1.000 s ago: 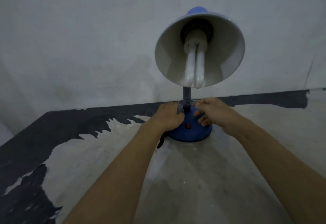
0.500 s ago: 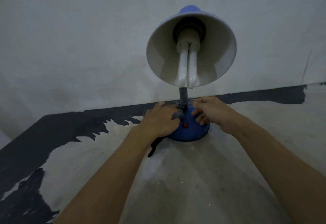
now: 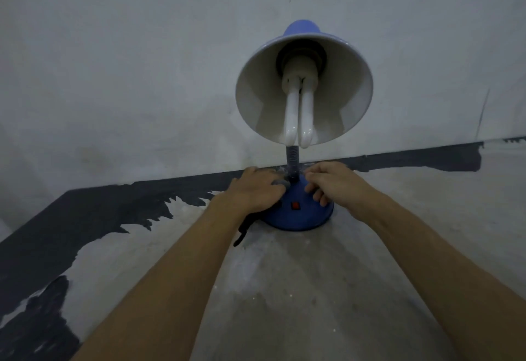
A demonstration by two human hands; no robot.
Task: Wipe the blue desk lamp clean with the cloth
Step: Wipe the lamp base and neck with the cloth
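Note:
The blue desk lamp stands on the floor by the wall, its round blue base (image 3: 299, 217) bearing a red switch (image 3: 295, 205). A ribbed neck (image 3: 292, 158) rises to the shade (image 3: 304, 87), which faces me with a white bulb inside. My left hand (image 3: 256, 190) lies over the left side of the base and holds a small dark grey cloth (image 3: 280, 183) against it; most of the cloth is hidden under the hand. My right hand (image 3: 334, 182) rests on the right side of the base with fingers curled over it.
A dark strap or cord (image 3: 244, 228) trails from under my left hand onto the concrete floor (image 3: 284, 289). The pale wall (image 3: 142, 76) stands just behind the lamp. Dark patchy paint (image 3: 85, 218) covers the floor to the left.
Both hands stay on the lamp base with only slight shifts. The view has moved a little, so the lamp sits differently in frame.

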